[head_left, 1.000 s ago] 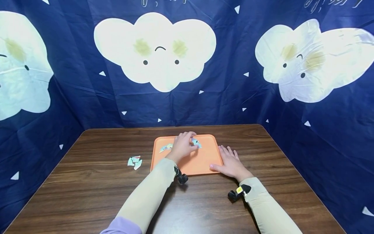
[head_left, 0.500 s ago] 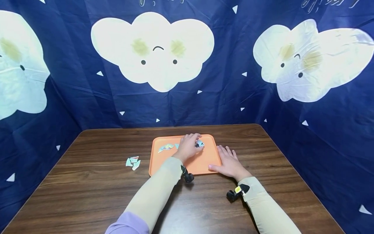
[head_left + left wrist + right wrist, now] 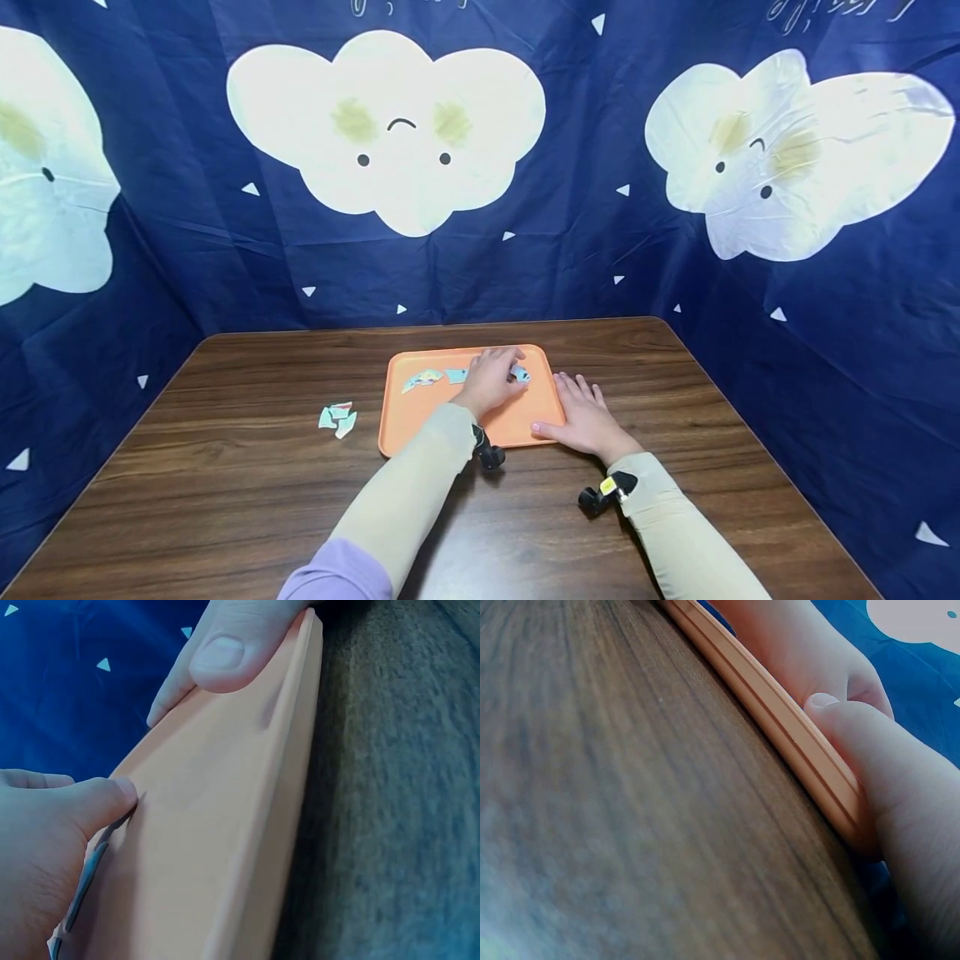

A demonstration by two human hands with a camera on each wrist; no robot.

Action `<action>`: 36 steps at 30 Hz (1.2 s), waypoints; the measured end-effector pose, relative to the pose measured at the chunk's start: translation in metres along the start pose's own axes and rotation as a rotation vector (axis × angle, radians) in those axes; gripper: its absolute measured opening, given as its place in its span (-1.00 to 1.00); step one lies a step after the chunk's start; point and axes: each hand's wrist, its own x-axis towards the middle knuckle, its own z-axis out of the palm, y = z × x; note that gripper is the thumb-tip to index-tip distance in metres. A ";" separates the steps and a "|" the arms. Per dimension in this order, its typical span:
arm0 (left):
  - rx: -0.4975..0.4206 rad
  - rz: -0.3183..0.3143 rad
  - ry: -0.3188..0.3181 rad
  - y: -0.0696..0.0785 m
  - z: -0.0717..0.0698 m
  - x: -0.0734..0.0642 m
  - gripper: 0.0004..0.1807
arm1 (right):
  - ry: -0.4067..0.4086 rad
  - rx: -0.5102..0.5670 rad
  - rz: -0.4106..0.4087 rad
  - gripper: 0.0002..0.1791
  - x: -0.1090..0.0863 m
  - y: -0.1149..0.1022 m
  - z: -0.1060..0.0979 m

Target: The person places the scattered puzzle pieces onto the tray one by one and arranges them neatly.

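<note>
My left hand (image 3: 489, 382) is over an orange tray (image 3: 408, 429), its thumb and fingers round a light-blue printed puzzle piece (image 3: 521, 374). In the left wrist view the left thumb (image 3: 105, 804) meets the dark edge of that piece, and the palm hides much of it. Just left of the hand another puzzle piece (image 3: 456, 376) lies on the tray. Farther left is a curved, colourful piece or group of pieces (image 3: 423, 379). My right hand (image 3: 588, 423) rests with spread fingers along the tray's right edge, its thumb (image 3: 836, 712) on the rim.
Several pale loose pieces (image 3: 338, 418) lie on the wooden table (image 3: 225, 467), left of the tray. A dark blue curtain (image 3: 420, 279) with white clouds hangs behind and at both sides of the table.
My left hand has moved to the right across the tray, and the piece at its fingers has shifted right too. The piece left of the hand has come into sight. My right hand stays at the edge.
</note>
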 end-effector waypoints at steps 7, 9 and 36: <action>0.001 -0.012 -0.029 0.001 0.001 0.000 -0.42 | -0.001 -0.004 0.001 0.26 0.001 0.001 0.000; 0.005 -0.019 -0.031 0.001 0.000 -0.001 -0.42 | -0.003 -0.004 0.001 0.26 0.001 0.001 0.000; -0.128 -0.011 0.051 -0.018 -0.021 -0.024 -0.42 | -0.020 0.008 0.005 0.25 0.001 0.000 -0.001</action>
